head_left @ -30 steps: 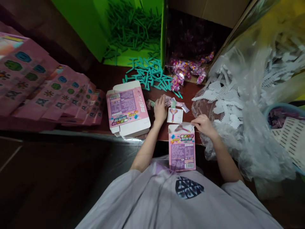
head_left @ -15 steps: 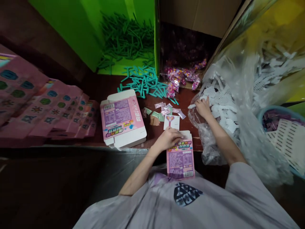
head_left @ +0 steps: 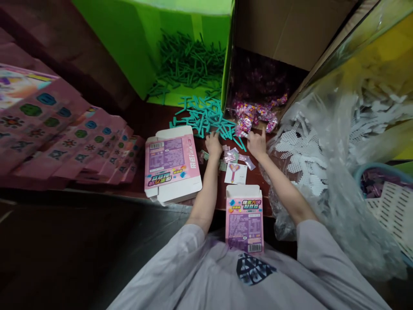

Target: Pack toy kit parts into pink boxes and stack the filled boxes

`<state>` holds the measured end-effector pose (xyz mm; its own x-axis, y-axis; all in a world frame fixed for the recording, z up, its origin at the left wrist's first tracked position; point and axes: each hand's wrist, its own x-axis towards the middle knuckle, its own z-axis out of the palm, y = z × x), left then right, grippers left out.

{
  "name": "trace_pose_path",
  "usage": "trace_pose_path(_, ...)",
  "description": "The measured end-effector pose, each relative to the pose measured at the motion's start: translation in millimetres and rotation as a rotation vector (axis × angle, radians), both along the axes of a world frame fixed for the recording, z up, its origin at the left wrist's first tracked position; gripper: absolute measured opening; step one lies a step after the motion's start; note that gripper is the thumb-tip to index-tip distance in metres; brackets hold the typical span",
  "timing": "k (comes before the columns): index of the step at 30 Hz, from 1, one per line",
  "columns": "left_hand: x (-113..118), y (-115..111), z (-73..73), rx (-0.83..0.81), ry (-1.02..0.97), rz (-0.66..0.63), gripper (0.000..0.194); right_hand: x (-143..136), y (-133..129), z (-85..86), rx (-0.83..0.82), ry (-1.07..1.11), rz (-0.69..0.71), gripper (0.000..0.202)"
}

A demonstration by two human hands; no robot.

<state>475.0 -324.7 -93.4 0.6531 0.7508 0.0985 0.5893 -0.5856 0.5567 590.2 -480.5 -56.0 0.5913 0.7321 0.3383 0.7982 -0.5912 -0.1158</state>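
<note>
My left hand is at the near edge of the teal plastic sticks, fingers bent; whether it grips one is hidden. By the clear bags of colourful beads is my right hand, its index finger raised and a small white piece at its other fingertips. A pink box with an open flap rests against my shirt. Beyond it lies a white card with a heart picture, beside small sachets.
Flattened pink boxes are stacked at left of centre, with rows of pink boxes farther left. A green bin stands behind. White mesh pieces in clear plastic and a blue basket are at right.
My left hand has left the pink box and reached forward to the teal sticks. My right hand has moved left from the white mesh pieces to the bead bags. The view has shifted.
</note>
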Motion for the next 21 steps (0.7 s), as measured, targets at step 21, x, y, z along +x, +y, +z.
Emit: trace_pose_path(21, -159, -123, 13.9, -0.292, -0.483, -0.421, 0.036, -78, -146, 103.0, 0.920, 0.510, 0.023, 0.034)
